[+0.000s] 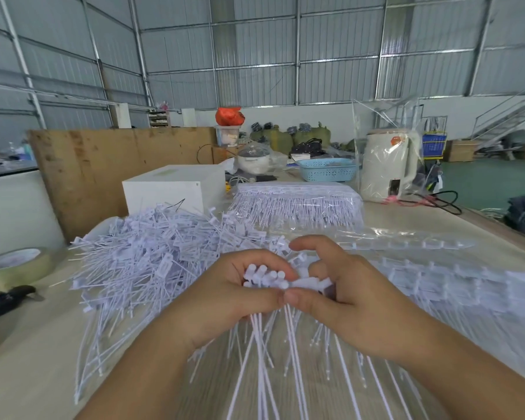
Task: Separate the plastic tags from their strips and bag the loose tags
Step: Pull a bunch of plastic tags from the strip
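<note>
Both hands clamped on one strip of tags [273, 278], left hand [240, 295] and right hand [343, 295] close together so heads snap off; loose pile [152, 247] sits left on counter [28, 359].

A bunch of thin white plastic tags [273, 280] sits between both hands, tails fanning toward the wrists; a loose heap [152, 237], possibly separated tags, lies left of them.

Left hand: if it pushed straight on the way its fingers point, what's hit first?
Likely the right hand: the left hand curls rightward round the bundle of tags both grip. Depth unclear.
</note>
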Motion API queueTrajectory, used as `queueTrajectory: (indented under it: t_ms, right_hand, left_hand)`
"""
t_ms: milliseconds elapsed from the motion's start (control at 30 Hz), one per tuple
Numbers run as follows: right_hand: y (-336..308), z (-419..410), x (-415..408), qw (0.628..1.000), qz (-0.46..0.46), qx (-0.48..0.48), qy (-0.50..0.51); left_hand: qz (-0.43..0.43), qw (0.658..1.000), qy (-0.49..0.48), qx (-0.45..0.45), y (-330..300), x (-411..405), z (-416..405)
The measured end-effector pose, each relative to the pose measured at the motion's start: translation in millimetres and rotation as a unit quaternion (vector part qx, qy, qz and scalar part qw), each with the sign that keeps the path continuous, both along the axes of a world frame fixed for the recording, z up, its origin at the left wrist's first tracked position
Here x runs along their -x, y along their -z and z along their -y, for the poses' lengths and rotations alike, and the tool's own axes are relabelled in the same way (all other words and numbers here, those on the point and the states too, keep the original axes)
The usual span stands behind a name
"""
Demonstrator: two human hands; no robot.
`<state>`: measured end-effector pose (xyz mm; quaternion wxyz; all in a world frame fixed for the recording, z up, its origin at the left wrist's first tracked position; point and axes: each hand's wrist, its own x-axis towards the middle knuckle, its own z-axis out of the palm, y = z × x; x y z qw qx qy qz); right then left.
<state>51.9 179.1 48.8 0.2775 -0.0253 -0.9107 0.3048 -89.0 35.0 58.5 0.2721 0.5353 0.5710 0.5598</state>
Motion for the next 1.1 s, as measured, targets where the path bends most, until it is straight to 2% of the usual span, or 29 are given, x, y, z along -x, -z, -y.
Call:
queueTrajectory:
  t_ms: [333,467,733,833,900,1100]
  right_hand:
    - [-3.6,2.9,-3.2,0.999,0.049,0.005,-0.007]
    - [-2.8,9.4,-5.0,0.997,0.074,-0.01,-0.022]
    - [-4.2,1.7,-1.1,0.996,0.09,0.003,-0.011]
    - [-6.5,-5.9,-2.0,0.994,0.102,0.024,0.006]
    - [-6.8,-6.0,-2.2,0.994,0.105,0.029,0.011]
    - [-8.6,-1.2,-1.4,0.995,0.096,-0.02,0.028]
  left_hand:
    - [0.024,0.999,0.024,-0.006,2.2,-6.9,-5.1]
    - [-0.011,0.999,0.048,0.007,-0.5,-11.9,-4.5]
    - [-0.076,0.995,-0.061,-0.026,3.8,-12.1,-8.0]
    - [-0.041,0.992,-0.114,-0.032,3.8,-8.8,-7.8]
    - [-0.004,0.992,-0.119,-0.029,3.4,-9.4,-7.9]
    - [-0.022,0.993,-0.11,-0.028,3.1,-10.8,-8.8]
